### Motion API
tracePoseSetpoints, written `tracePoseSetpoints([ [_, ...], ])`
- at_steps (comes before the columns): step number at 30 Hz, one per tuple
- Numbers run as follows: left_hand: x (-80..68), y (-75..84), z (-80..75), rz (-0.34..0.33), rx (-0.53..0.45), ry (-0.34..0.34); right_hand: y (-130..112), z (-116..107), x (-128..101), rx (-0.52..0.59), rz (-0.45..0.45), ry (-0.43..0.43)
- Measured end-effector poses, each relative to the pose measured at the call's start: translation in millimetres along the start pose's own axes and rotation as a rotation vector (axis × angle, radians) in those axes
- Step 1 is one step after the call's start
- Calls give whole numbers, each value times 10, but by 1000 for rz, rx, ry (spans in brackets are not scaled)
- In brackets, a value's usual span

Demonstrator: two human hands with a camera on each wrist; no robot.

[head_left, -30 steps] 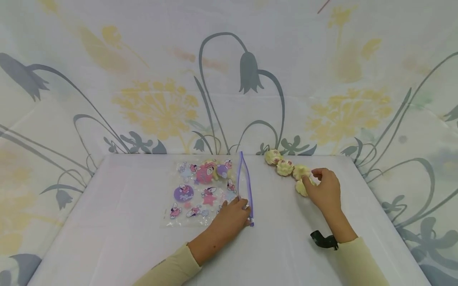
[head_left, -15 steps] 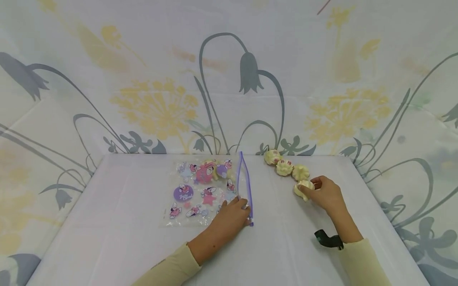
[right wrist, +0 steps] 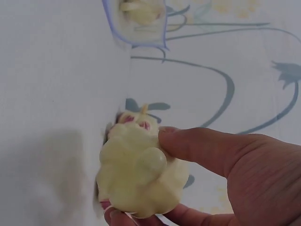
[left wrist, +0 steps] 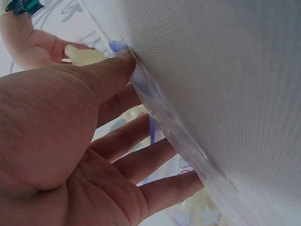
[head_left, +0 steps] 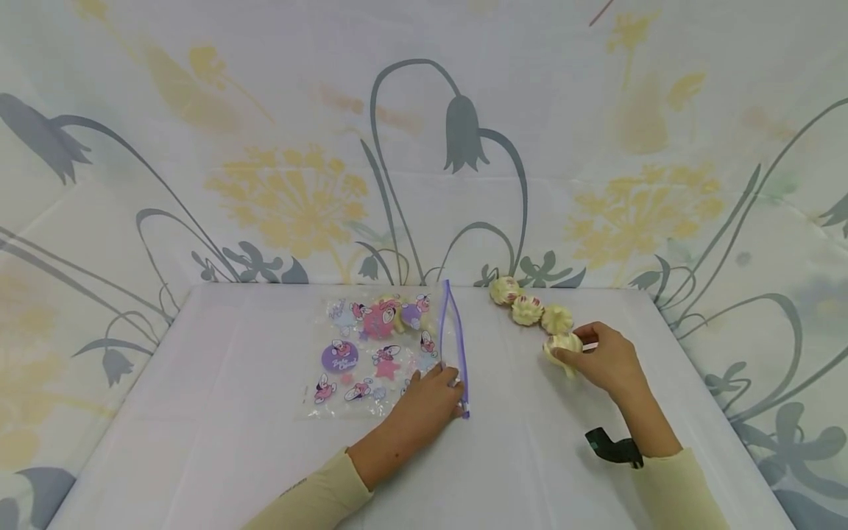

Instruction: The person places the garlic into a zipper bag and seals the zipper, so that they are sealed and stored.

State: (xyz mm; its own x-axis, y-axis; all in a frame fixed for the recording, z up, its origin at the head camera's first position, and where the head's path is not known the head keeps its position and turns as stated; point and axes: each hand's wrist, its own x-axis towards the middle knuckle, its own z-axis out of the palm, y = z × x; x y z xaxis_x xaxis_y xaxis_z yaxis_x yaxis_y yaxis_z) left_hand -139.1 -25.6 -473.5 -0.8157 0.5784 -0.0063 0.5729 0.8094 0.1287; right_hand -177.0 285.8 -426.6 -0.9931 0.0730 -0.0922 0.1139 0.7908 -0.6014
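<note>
Your right hand (head_left: 604, 358) grips a garlic bulb (right wrist: 134, 174), thumb on one side and fingertips on the other, probably because its lumpy round body sits best between opposed tips. Your left hand (head_left: 433, 392) has its fingers spread and fairly straight at the mouth of a cartoon-printed zip bag (head_left: 351, 379), apparently keeping the lips parted. Just beyond your right fingertips, three more garlic bulbs (head_left: 528, 311) run in a slanting row. Past your left fingertips, the bag holds at least one pale yellow, bulb-like piece (right wrist: 145, 13), partly masked by the prints.
</note>
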Motion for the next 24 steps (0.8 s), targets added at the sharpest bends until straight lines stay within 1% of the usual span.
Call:
tracePoseSetpoints([
  [6, 2, -9, 22, 2, 5, 19, -146, 59, -39, 56, -66, 28],
  [15, -14, 15, 12, 4, 44, 6, -256, 190, -27, 121, -176, 103],
  [24, -12, 20, 5, 3, 35, -17, -363, 338, 16, 164, -236, 99],
])
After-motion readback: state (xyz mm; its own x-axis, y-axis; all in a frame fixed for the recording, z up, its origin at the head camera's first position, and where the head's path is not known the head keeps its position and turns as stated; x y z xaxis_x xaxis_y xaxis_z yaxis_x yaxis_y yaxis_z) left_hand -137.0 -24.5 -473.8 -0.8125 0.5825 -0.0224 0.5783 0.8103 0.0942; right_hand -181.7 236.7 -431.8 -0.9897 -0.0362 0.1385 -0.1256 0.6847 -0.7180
